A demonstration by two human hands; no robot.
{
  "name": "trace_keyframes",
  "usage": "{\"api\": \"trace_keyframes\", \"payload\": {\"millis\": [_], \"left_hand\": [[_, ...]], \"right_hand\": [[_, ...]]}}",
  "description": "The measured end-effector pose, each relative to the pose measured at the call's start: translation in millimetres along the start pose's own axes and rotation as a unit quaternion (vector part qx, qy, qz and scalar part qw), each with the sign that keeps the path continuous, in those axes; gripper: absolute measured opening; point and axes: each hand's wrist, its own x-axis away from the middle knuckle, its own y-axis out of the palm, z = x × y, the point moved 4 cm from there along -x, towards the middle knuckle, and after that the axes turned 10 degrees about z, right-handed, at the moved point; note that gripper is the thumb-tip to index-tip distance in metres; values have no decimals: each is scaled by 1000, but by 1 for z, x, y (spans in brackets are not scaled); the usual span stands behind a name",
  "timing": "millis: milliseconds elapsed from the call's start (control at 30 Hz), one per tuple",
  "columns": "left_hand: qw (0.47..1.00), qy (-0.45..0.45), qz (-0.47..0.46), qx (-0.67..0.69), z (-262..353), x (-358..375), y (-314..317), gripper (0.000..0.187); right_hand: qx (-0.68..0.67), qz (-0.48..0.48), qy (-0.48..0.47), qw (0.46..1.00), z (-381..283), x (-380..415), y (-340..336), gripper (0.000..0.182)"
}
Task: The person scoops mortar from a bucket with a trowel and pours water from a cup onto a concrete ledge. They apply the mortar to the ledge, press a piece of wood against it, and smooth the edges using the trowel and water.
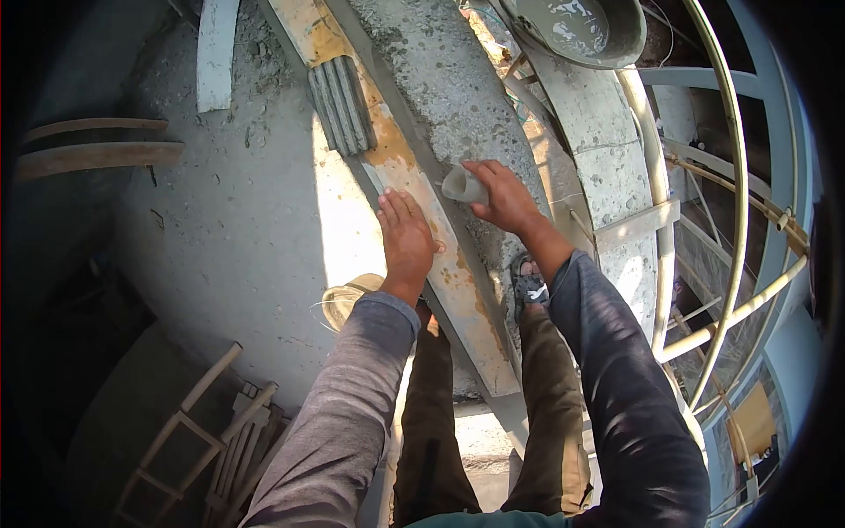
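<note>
My left hand [407, 236] lies with its fingers stretched out on a long wooden board [466, 286] smeared with pale plaster and orange-brown stains. In my right hand [506, 198] is a short grey cup-like tube [460, 186], tilted with its round opening facing left. Fingers wrap its right side, just off the board's right edge. Farther up the board sits a ribbed grey block [341, 106], apart from both hands.
A bucket [581, 31] of grey watery liquid stands at the upper right on a curved pale ledge [607, 150]. Bamboo poles [735, 176] rise at the right. A round container [341, 305] sits beside my left wrist. A wooden ladder [189, 422] is at lower left.
</note>
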Motion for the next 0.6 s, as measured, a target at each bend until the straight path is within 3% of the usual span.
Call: {"api": "trace_keyframes", "payload": {"millis": [167,333,433,533,600], "left_hand": [[999,12,30,6,-3,1,10,123],[1000,5,16,6,-1,1,1,118],[1000,2,24,4,-2,3,3,118],[998,18,59,-20,-3,4,7,124],[998,15,54,-31,-3,3,8,123]], "right_hand": [[-2,-19,110,994,43,83,-6,80],[137,16,251,958,36,20,-21,82],[182,98,198,958,-13,-89,-29,78],[247,80,87,962,-63,-181,-22,73],[273,57,60,958,-75,-194,-13,71]]}}
